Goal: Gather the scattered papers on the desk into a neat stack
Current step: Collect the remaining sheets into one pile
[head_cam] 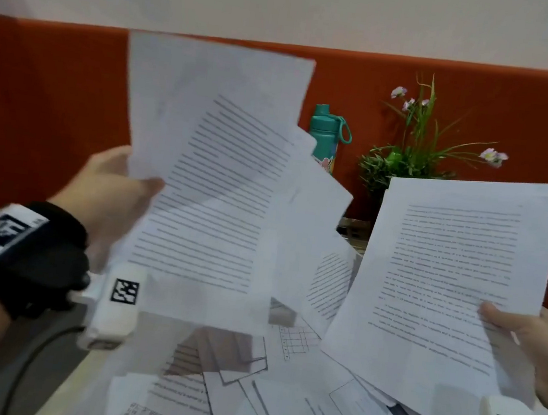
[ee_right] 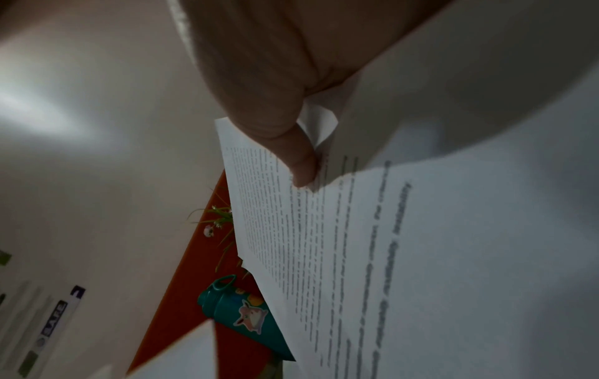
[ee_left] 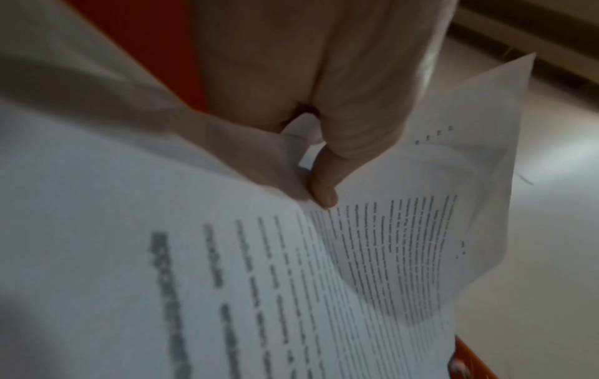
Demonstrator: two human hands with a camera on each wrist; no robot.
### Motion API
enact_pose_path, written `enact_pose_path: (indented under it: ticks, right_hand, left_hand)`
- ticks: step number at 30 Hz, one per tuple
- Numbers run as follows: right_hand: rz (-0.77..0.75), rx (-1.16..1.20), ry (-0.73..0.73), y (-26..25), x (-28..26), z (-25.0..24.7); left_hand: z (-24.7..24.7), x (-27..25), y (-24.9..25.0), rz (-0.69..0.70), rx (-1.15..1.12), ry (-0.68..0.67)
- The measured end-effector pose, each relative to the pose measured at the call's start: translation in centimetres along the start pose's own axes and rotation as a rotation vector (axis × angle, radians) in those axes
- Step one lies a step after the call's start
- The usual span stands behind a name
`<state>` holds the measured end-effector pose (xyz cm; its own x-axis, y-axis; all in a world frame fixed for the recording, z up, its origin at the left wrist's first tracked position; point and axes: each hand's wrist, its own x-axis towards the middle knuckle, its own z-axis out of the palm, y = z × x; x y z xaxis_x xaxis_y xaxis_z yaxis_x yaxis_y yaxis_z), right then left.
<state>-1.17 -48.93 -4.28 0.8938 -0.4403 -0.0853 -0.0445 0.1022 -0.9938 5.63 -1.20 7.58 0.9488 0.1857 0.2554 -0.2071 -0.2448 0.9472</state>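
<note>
Orange partition backs the desk we are working at, with a pale wall above it. Our left hand pinches a fanned bundle of sheets by its edge, thumb pressed on the printed face and the other fingers hidden behind the paper. Our right hand pinches a single printed page at its lower corner, thumb on top; the rest of its fingers we cannot see. Both are held up off the desk, the page to the right of the bundle and apart from it. Below them the scattered papers lie overlapping on the desk, some with text, some with grids and tables, all too blurred to read. Behind the bundle, against the partition, stands a teal bottle with a loop on its cap and a cartoon animal sticker; the bundle covers its left side. Right of the bottle is a green plant with small pink flowers, its base hidden by the page. In the right wrist view a wall sign left of the bottle reads "SAFE".
</note>
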Motion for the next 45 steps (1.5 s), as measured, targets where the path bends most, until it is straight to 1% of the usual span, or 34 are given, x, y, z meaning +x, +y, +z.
enact_pose_path:
  ticks: [2,4,7,9,11,13,14,16,18,20,23,26,29,31,33,35,37,39,42,43,45]
  right_hand:
    - [-0.028,-0.065,0.004,-1.4,-1.2,1.7]
    - [-0.060,-0.094,-0.015,-2.2,-1.8,3.5]
    - [-0.058,-0.062,-0.090,-3.0,-2.3,6.5]
    - [-0.033,-0.008,-0.152,-3.6,-2.5,8.2]
    - [0.014,0.049,-0.239,-4.1,-2.6,9.4]
    - [0.044,0.069,-0.296,-4.4,-2.5,9.9]
    - [0.032,0.063,-0.294,-4.5,-2.6,10.0]
    - [0.036,0.055,-0.271,-4.6,-2.7,9.7]
    - [0.064,-0.004,-0.333,-4.7,-2.7,9.3]
    - [0.108,0.001,-0.353,-4.3,-2.5,8.8]
    - [0.098,-0.016,-0.373,-3.7,-2.8,8.8]
    - [0.105,-0.082,-0.399,-3.4,-3.3,10.1]
    - [0.108,-0.195,-0.488,-2.8,-3.8,11.0]
    - [0.114,-0.261,-0.532,-2.7,-4.1,11.4]
    - [0.156,-0.245,-0.541,-2.6,-4.1,11.6]
    - [0.216,-0.167,-0.519,-2.8,-3.8,11.6]
    - [0.250,-0.110,-0.537,-3.3,-3.5,11.5]
    - [0.274,-0.089,-0.521,-3.7,-3.4,11.6]
    - [0.311,-0.121,-0.406,-2.8,-3.0,11.8]
    - [0.331,-0.129,-0.380,-2.4,-2.9,11.8]
    - [0.323,-0.085,-0.345,-1.9,-3.0,11.8]
  left_hand:
    - [-1.7,0.8,1.5,0.023,0.051,0.019]
    - [-2.8,1.6,2.4,-0.001,0.043,-0.001]
    - [-1.5,1.6,3.2,-0.038,0.000,-0.069]
    - [0.5,1.3,2.9,-0.062,0.046,-0.163]
    - [2.5,1.0,2.5,-0.118,0.147,-0.293]
    - [3.9,0.9,1.9,-0.187,0.237,-0.421]
    - [4.5,0.9,1.7,-0.210,0.276,-0.470]
    - [5.3,0.8,1.4,-0.208,0.345,-0.530]
    - [5.7,0.9,1.3,-0.178,0.420,-0.557]
    - [5.7,0.9,1.4,-0.172,0.473,-0.566]
    - [6.2,1.0,1.1,-0.189,0.455,-0.542]
    - [7.3,0.3,-0.2,-0.287,0.318,-0.474]
    - [8.5,-0.5,-2.1,-0.381,0.136,-0.422]
    - [9.1,-1.1,-2.7,-0.413,0.066,-0.408]
    - [9.4,-1.3,-3.1,-0.390,0.099,-0.410]
    - [9.5,-1.2,-2.8,-0.306,0.214,-0.436]
    - [9.4,-1.4,-1.8,-0.216,0.315,-0.453]
    - [9.4,-1.3,-1.0,-0.154,0.360,-0.448]
    - [9.3,-1.0,-0.5,-0.140,0.350,-0.412]
    - [9.2,-0.9,-0.5,-0.153,0.352,-0.388]
    - [8.9,-0.7,-1.2,-0.223,0.370,-0.340]
